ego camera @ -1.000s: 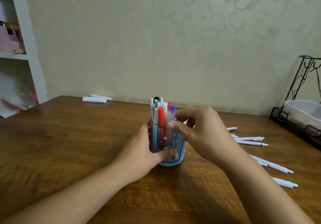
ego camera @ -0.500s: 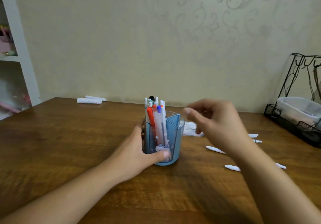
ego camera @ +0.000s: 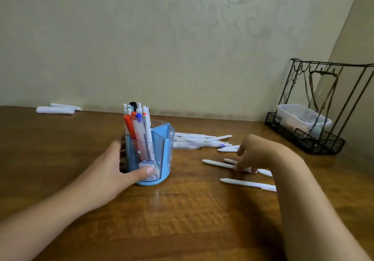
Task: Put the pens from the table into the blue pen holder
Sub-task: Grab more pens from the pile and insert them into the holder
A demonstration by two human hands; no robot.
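Left hand (ego camera: pixel 105 171) wraps the blue pen holder (ego camera: pixel 150 153) near the table (ego camera: pixel 182 220) centre, steadying it; pens (ego camera: pixel 135 127) stand inside. Toward the right edge, right hand (ego camera: pixel 255 155) presses fingertips onto a loose white pen (ego camera: pixel 218 164); closure cannot be told, probably starting a pickup.

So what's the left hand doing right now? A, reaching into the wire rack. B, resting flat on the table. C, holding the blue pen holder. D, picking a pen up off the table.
C: the left hand wraps around the side of the blue pen holder, thumb across its front, while the right hand is over at the loose white pens on the table.
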